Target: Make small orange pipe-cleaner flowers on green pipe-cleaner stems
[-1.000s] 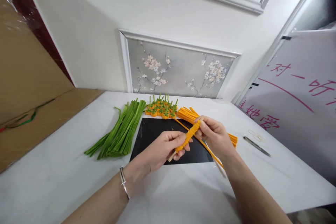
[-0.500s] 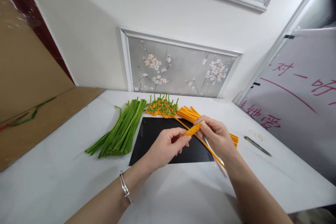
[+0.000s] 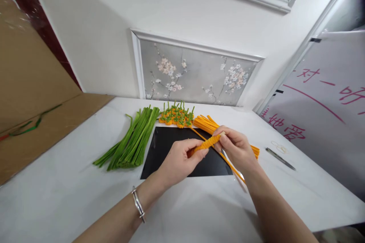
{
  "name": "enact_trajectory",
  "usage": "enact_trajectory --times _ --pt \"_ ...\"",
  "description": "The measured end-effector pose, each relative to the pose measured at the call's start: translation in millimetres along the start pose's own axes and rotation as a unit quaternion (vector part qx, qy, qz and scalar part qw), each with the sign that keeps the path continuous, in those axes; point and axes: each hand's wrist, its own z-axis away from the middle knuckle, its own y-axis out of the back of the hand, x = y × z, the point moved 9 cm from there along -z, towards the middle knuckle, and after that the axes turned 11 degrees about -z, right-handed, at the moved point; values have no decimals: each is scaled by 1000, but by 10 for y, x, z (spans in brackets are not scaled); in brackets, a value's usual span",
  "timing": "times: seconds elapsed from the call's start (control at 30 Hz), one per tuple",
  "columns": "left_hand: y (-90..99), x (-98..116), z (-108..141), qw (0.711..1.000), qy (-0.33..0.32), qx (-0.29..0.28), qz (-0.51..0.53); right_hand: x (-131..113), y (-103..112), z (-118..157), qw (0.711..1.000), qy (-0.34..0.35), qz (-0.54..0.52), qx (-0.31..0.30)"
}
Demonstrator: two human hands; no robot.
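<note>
Between my hands, above the black mat, is a coiled orange pipe cleaner. My left hand is closed, pinching the coil's lower left part between thumb and fingers. My right hand is closed too, its thumb and fingertips gripping the upper right end, where a small pale tip shows. The fingers hide both ends of the coil in part. A single straight orange pipe cleaner runs slantwise under my right hand. Behind that hand lies a bundle of orange pipe cleaners, partly covered by it.
Green pipe cleaners lie bundled left of the mat. Several orange flower pieces with green stems stand behind it. A pen-like metal tool and thin yellowish rings lie at right. Cardboard borders the white table at left.
The orange coil looks longer between my hands, and more of it shows by my left palm. My left fingers have shifted along it; my right hand has barely moved.
</note>
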Motion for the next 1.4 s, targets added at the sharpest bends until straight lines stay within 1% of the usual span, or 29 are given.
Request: enact_trajectory --times 0.13,0.27,0.43,0.53,0.63,0.73,0.87,0.93,1.0,1.1,1.3,1.4 --pt "-10 -6 -5 999 5 -11 35 -47 3 5 1000 14 23 1" --pt "6 -15 -9 998 8 2 56 -54 -18 5 1000 13 21 -9" --pt "23 -39 -7 999 19 21 38 -12 14 6 1000 2 20 0" --pt "27 -80 -7 998 34 29 34 -3 16 9 1000 7 15 -13" --pt "55 -85 -5 998 31 49 31 -12 -9 15 999 14 13 -39" --pt "151 -17 21 995 5 99 -17 -62 -17 22 998 36 23 -46" --pt "304 192 114 974 -83 182 -105 -115 -7 30 997 54 47 -29" --pt "332 272 157 961 -123 201 -146 -141 -16 36 996 63 52 -28" --pt "339 329 186 948 -155 209 -185 -168 -21 40 995 74 59 -27" --pt "327 385 197 936 -184 203 -220 -199 -13 41 994 85 60 -25" --pt "360 409 165 940 -165 192 -231 -250 -7 39 993 100 57 -38" --pt "377 442 170 929 -170 194 -264 -288 -9 33 990 95 91 -44"
